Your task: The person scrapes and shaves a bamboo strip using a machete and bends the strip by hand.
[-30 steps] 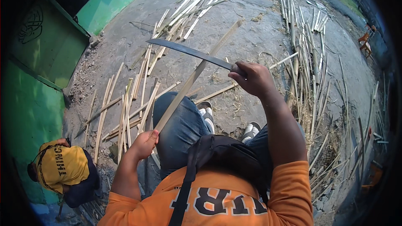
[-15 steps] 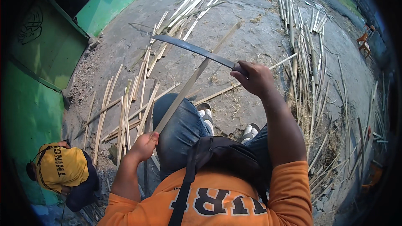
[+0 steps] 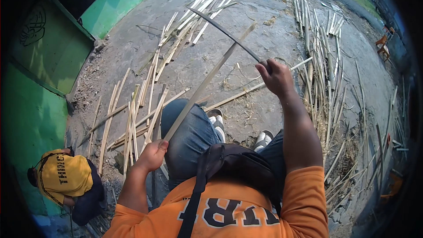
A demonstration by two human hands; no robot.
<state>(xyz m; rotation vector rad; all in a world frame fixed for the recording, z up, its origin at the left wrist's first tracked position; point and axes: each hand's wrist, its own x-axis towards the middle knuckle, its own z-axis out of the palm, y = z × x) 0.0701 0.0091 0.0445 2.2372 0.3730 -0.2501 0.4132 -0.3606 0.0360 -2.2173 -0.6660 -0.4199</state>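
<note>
My left hand [image 3: 153,155] is closed round the near end of a long bamboo strip [image 3: 194,98]. The strip slants up and away to the right, passing over my left knee. In my right hand [image 3: 278,77] is the dark handle of a machete [image 3: 227,33], its long blade pointing to the far left. The blade crosses the strip near its far end and seems to touch it, seen almost edge-on. Thin curled shavings [image 3: 227,83] lie on the ground below.
Split bamboo strips [image 3: 132,125] lie on the left, with another heap [image 3: 200,11] farther off. Bamboo poles [image 3: 307,35] are piled on the right. A person in a yellow shirt [image 3: 66,174] crouches at the lower left by a green wall [image 3: 35,119]. Orange chairs [image 3: 383,48] stand far right.
My right hand has moved slightly away and to the right with the machete. The blade has slid toward the strip's far end and turned from its flat side to edge-on. My left hand stays put.
</note>
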